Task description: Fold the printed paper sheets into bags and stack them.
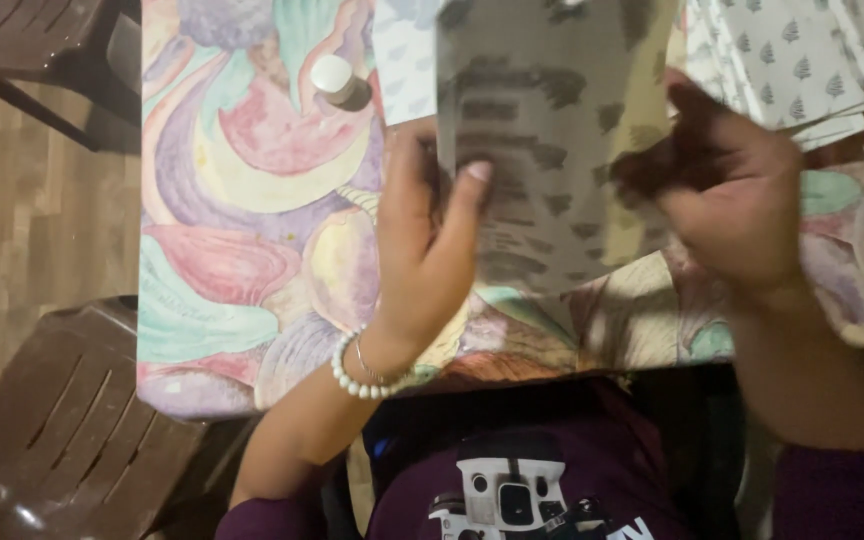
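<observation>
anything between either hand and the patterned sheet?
Nothing visible. The left hand grips the patterned sheet at its left edge, thumb on top; the right hand holds its right edge.

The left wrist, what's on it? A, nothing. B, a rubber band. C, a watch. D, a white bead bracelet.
D: a white bead bracelet circles the wrist below the left hand, which grips the edge of the paper sheet.
</observation>
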